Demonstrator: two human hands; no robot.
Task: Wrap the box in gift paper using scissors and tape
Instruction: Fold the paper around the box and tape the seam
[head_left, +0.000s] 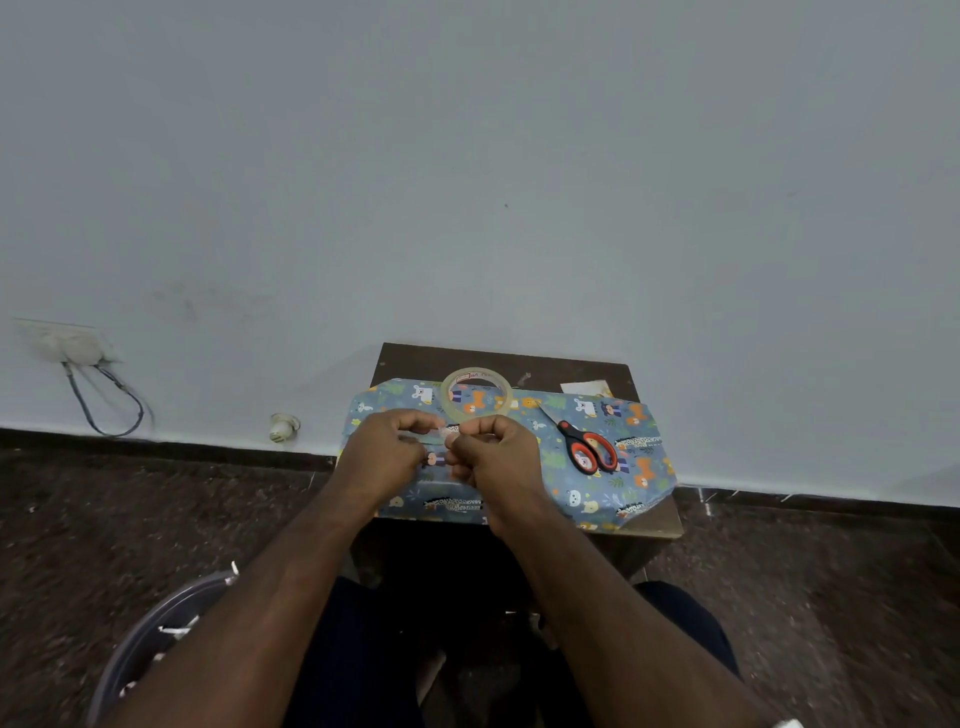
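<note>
So right now I've got both hands over the middle of the wrapped box, which sits on the small dark worktop against the wall. My left hand and right hand have fingers curled in tight, pinching what looks like a short clear tape strip between them, probably stretched so it goes flat over the seam. The tape roll sits on the paper at the far edge and the orange-handled scissors lie to the right, both parked on the box within easy reach.
</note>
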